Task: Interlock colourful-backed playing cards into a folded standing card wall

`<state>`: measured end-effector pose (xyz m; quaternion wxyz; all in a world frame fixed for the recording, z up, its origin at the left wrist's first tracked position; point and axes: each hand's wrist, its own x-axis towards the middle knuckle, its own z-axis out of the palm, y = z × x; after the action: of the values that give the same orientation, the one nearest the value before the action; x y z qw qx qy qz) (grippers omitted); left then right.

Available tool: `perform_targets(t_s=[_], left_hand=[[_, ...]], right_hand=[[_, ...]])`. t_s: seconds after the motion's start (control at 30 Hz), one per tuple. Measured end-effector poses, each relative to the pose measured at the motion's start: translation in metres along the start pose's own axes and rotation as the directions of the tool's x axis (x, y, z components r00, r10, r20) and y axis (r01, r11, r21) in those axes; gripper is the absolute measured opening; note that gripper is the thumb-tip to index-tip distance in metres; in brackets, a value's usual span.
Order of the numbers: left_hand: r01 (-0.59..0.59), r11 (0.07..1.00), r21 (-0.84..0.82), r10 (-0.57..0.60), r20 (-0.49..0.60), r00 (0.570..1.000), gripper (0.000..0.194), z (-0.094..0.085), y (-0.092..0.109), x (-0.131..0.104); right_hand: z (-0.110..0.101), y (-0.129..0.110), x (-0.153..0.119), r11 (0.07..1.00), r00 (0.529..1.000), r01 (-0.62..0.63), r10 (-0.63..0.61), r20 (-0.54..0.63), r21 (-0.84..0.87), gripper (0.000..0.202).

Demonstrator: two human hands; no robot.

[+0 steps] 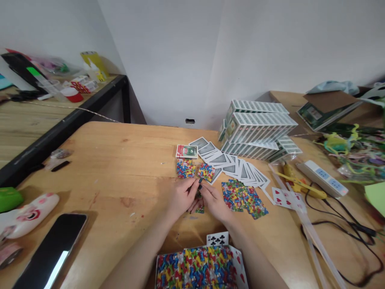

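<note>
My left hand [182, 196] and my right hand [214, 200] meet above the middle of the table, thumbs and fingertips pinched together. What they hold is mostly hidden by the fingers; a bit of multicoloured pattern shows below them. Just beyond lie two small multicoloured patterned pieces [185, 168] and a red-and-green card box [187, 151]. To the right are several more patterned pieces [240, 196]. A fan of grey-backed playing cards [221, 158] spreads behind them. Nearest me, between my forearms, sits a panel covered in the same pattern [195, 267], with a ten of clubs [218, 239] at its far edge.
Stacked card boxes [258, 124] stand at the back right. A power strip [323, 176], a yellow glue gun [290, 180], black cables and clear strips lie on the right. A phone [55, 249] and a white case [33, 214] are at left. A side table [39, 120] adjoins.
</note>
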<state>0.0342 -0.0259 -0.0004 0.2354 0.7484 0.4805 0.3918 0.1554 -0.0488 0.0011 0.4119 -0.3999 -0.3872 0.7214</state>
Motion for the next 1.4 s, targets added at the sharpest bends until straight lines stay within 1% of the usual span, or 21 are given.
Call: perform_targets(t_s=[0.2,0.43,0.57,0.7,0.83,1.0,1.1,1.17,1.3,1.4], left_hand=[[-0.02,0.999,-0.049,0.021,0.017,1.0,0.022,0.0007,-0.0006,-0.0008],[0.035,0.998,-0.044,-0.035,0.003,0.999,0.03,-0.0001,0.001,-0.0002],[0.074,0.995,-0.061,-0.076,-0.03,0.997,0.031,0.0003,0.0023,0.0001],[0.119,0.987,-0.105,-0.125,-0.05,0.991,0.031,0.0017,0.0019,-0.0004],[0.164,0.974,-0.159,-0.175,-0.058,0.983,0.029,0.0023,0.0009,-0.0007],[0.215,0.952,-0.218,-0.231,-0.048,0.972,0.026,0.0005,0.0034,0.0007],[0.216,0.95,-0.227,-0.241,-0.086,0.967,0.025,-0.0004,0.0041,0.002],[0.19,0.959,-0.21,-0.216,-0.109,0.97,0.024,-0.0008,0.0028,0.0028],[0.075,0.983,-0.166,-0.09,-0.082,0.993,0.021,-0.0015,-0.002,0.0038],[-0.008,0.987,-0.162,-0.01,-0.109,0.994,0.02,-0.0028,-0.0034,0.0045]], right_hand=[[-0.0016,0.0,-0.0005,0.999,1.0,0.013,-0.013,-0.008,-0.035,0.02],[-0.001,-0.001,-0.0014,0.997,1.0,0.015,-0.013,0.023,-0.076,0.015],[-0.0019,0.0016,-0.0008,0.995,1.0,0.021,-0.02,0.01,-0.096,0.012],[-0.0021,0.002,-0.0003,0.988,0.999,0.044,-0.039,0.033,-0.145,0.01],[-0.0004,0.0,-0.0013,0.982,0.996,0.071,-0.061,0.062,-0.177,0.013],[0.0005,-0.0011,-0.0018,0.974,0.988,0.129,-0.109,0.113,-0.186,0.023],[0.0006,-0.0024,-0.0036,0.965,0.981,0.177,-0.156,0.116,-0.195,0.027],[0.0002,-0.0037,-0.0052,0.96,0.976,0.203,-0.183,0.117,-0.192,0.027],[-0.0019,-0.0039,-0.0044,0.964,0.976,0.204,-0.187,0.111,-0.173,0.02],[-0.0034,-0.0005,-0.0004,0.962,0.981,0.194,-0.194,0.019,-0.191,0.017]])
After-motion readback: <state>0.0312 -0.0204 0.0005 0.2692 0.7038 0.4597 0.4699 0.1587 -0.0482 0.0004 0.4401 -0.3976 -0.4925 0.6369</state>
